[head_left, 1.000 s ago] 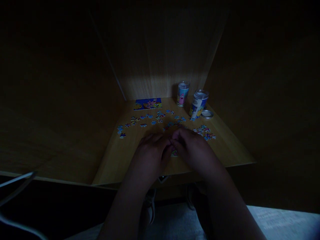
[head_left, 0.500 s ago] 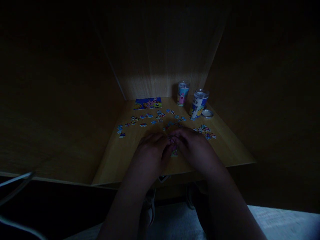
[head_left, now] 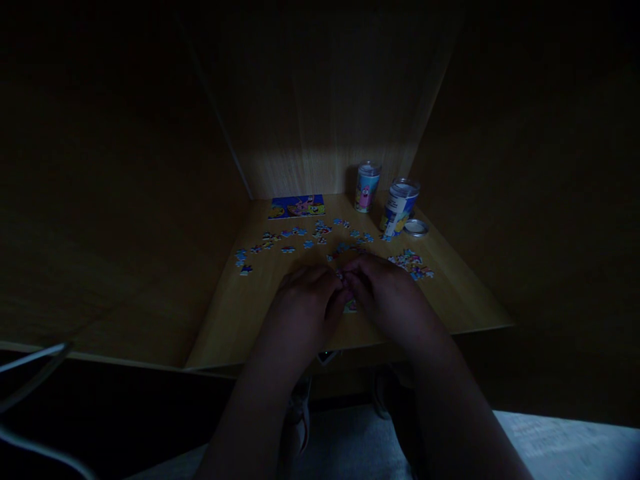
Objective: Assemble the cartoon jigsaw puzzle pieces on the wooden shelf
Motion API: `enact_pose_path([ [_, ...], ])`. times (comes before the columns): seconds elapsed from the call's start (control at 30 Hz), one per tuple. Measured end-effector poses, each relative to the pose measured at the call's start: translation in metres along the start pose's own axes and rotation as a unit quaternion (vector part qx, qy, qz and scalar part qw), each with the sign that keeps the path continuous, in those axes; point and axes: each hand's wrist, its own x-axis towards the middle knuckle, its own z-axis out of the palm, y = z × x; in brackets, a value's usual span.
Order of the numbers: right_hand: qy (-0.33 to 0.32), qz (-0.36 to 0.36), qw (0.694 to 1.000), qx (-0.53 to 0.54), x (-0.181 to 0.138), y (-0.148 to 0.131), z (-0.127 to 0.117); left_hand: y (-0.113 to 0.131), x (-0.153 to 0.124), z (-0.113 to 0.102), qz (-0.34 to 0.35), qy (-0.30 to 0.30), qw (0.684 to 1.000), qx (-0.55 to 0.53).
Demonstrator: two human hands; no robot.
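Observation:
My left hand [head_left: 309,293] and my right hand [head_left: 377,287] meet over the front middle of the wooden table. Their fingertips are pinched together on small jigsaw puzzle pieces [head_left: 341,275], mostly hidden by the fingers. Below the fingers, a greenish puzzle piece [head_left: 351,307] shows on the tabletop. Loose puzzle pieces [head_left: 321,230] lie scattered beyond my hands, and a heap of pieces [head_left: 411,262] is to the right of my right hand. The dim light hides the details of what I hold.
At the back left lies a cartoon picture card [head_left: 297,207]. Two printed cans, a light blue can [head_left: 367,188] and a darker blue can [head_left: 399,210], stand at the back right. A round lid [head_left: 416,228] lies beside them. Wooden panels [head_left: 310,133] enclose the table [head_left: 235,327].
Both hands stay together at nearly the same spot, with only slight finger movement. The view has shifted very little.

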Motion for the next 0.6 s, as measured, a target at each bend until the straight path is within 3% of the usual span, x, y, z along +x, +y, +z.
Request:
enact_pose_path([
  [0.6, 0.005, 0.024, 0.999, -0.047, -0.0014, -0.0006, 0.002, 0.0018, 0.0004, -0.0003, 0.004, -0.006, 1.0, -0.002],
])
